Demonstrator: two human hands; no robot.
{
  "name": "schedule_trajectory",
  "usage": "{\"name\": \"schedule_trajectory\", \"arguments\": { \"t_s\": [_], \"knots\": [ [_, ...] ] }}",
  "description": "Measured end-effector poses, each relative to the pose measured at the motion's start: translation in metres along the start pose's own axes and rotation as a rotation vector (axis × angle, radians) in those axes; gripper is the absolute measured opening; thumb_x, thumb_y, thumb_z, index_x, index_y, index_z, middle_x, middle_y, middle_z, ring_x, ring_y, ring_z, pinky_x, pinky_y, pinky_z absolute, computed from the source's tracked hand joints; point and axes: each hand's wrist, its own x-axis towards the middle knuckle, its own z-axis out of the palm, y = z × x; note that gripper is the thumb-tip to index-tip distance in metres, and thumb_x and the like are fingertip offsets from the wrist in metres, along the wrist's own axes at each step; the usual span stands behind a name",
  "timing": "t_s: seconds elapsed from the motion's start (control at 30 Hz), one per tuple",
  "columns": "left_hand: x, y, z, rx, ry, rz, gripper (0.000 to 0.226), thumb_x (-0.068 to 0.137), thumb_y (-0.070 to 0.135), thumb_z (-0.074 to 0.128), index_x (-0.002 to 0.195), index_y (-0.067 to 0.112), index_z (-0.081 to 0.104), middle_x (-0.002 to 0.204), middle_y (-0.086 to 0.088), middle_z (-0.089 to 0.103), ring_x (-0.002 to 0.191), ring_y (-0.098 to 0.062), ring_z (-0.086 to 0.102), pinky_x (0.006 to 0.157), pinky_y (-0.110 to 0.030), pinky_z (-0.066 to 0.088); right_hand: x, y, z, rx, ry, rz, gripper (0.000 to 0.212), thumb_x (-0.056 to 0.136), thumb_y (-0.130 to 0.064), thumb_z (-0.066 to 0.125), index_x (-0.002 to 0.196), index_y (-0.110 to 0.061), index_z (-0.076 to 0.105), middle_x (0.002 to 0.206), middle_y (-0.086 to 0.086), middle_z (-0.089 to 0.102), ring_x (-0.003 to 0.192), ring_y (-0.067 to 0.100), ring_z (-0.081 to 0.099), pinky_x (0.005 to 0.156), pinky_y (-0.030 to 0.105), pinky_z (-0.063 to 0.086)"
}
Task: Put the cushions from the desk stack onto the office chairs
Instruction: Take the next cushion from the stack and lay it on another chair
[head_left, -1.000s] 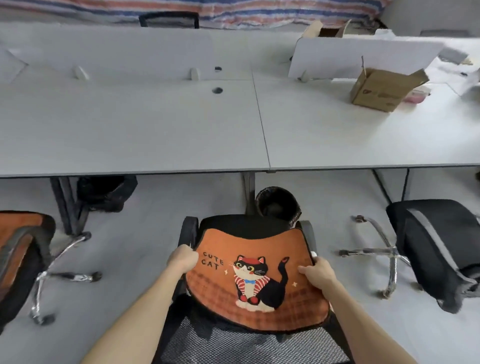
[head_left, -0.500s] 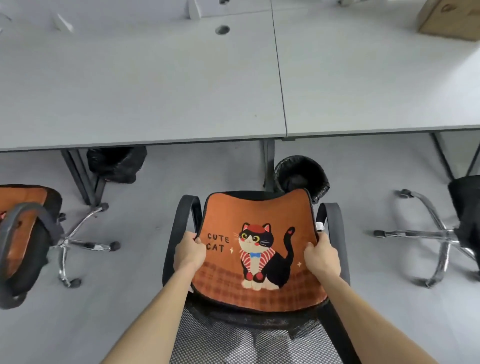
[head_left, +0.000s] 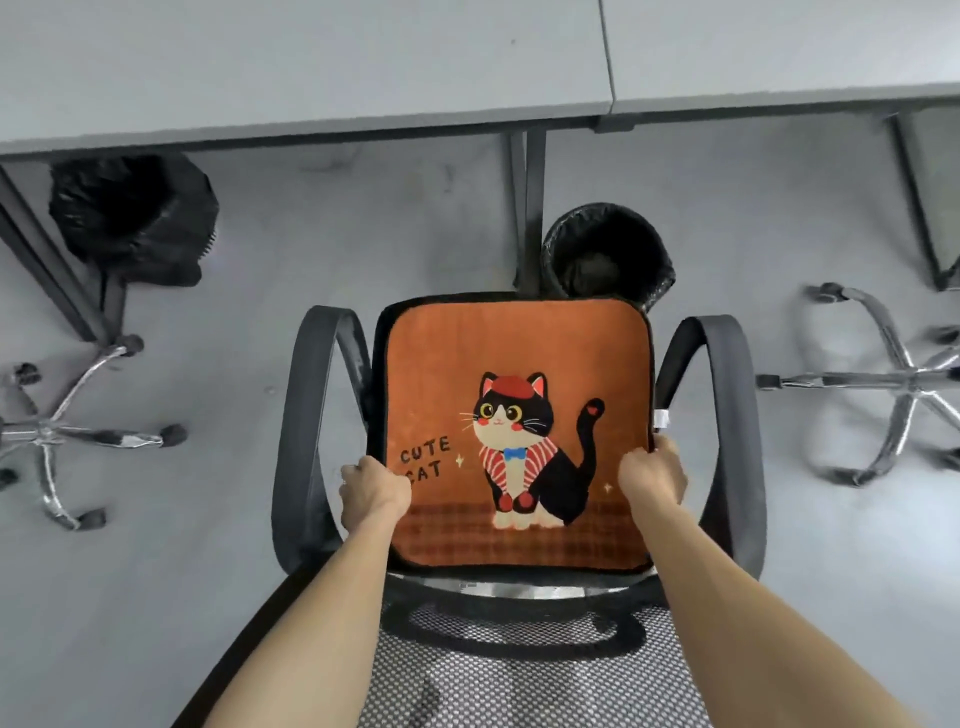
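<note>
clearly readable on the cushion (head_left: 511, 431): "cute cat" in black letters at its lower left, next to a cartoon black-and-white cat with red beret, blue bow tie and striped scarf. cushion is orange, plush-looking, square with rounded corners, dark trim, plaid band along its near edge. it lies flat on the seat of the office chair (head_left: 737, 447) in frame centre, between the two curved black armrests. small white tag sticks out at its right edge.

left hand (head_left: 375, 488) is closed on the cushion's left edge, fingers curled under; right hand (head_left: 652, 475) is clamped on the right edge just below the tag. both forearms bare, coming up from the bottom of frame.

chair back at bottom centre is grey-black mesh. round black bin (head_left: 608, 257) with bag liner sits just beyond the chair, beside a table leg. another black bin (head_left: 132, 218) upper left. chrome star bases of other chairs at far left (head_left: 57, 431) and far right (head_left: 904, 384). grey table (head_left: 311, 62) tops run across the top of frame, seam between two slabs. floor (head_left: 363, 218) is smooth grey.
</note>
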Motion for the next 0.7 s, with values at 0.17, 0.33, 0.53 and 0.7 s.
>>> {"name": "schedule_trajectory", "arguments": {
  "t_s": [0.17,0.33,0.53,0.7],
  "knots": [
    [0.006,-0.002,0.012,0.078,-0.055,-0.045,0.052,0.097,0.018,0.051,0.145,0.006,0.035,0.145,-0.015,0.034,0.125,-0.038,0.048,0.091,-0.049,0.046,0.017,0.005,0.016,-0.026,0.011,0.036,0.038,0.101,-0.013,0.040,0.136,-0.015,0.054,0.110,0.012,0.065,0.088,0.030,0.064,0.068,0.030,0.047],
    [0.007,-0.001,0.011,0.093,-0.022,-0.051,0.053,0.097,0.018,0.052,0.145,0.005,0.035,0.143,-0.015,0.038,0.121,-0.038,0.053,0.088,-0.048,0.046,0.020,0.003,0.023,-0.067,0.045,0.042,0.038,0.103,-0.026,0.040,0.138,-0.018,0.054,0.132,0.017,0.052,0.122,0.039,0.052,0.098,0.047,0.050],
    [0.006,0.000,0.012,0.086,-0.032,-0.101,0.054,0.096,0.019,0.053,0.145,0.005,0.034,0.142,-0.015,0.040,0.119,-0.038,0.054,0.087,-0.047,0.046,0.017,0.002,0.025,-0.107,0.042,0.023,0.038,0.105,-0.025,0.039,0.140,-0.016,0.051,0.138,0.017,0.043,0.126,0.038,0.047,0.094,0.046,0.047],
    [0.008,-0.002,0.014,0.049,0.015,-0.100,0.055,0.095,0.021,0.056,0.143,0.008,0.034,0.141,-0.015,0.042,0.118,-0.039,0.054,0.085,-0.048,0.046,0.015,0.003,0.028,-0.217,0.067,0.016,0.048,0.102,-0.028,0.043,0.146,-0.008,0.039,0.147,0.019,0.040,0.135,0.038,0.039,0.108,0.053,0.039]
  ]
}}
